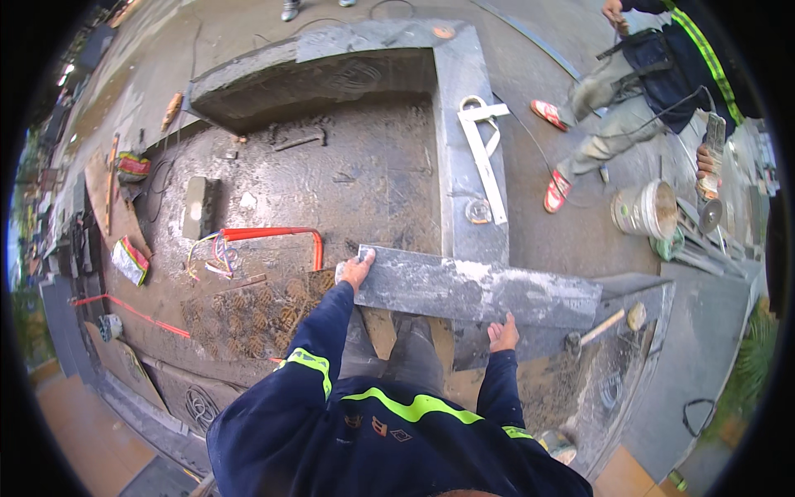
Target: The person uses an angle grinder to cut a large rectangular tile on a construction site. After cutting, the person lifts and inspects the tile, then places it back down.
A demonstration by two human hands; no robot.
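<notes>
A long grey stone slab (480,291) with white, powdery smears on its face lies across in front of me. My left hand (356,271) grips its left end, with the fingers over the corner. At the near long edge, right of the middle, my right hand (503,333) holds the slab, one digit up against its face. The fingers beneath are partly hidden. The slab's far edge overlaps the grey stone-topped low wall (478,240); whether it rests there, I cannot tell.
A mallet (603,326) lies right of the slab. A white set square (482,157) lies on the wall top. Orange conduit (273,233) with loose wires rises at left, near a block (197,207). A bucket (646,209) stands near a co-worker (629,99) holding an angle grinder (710,166).
</notes>
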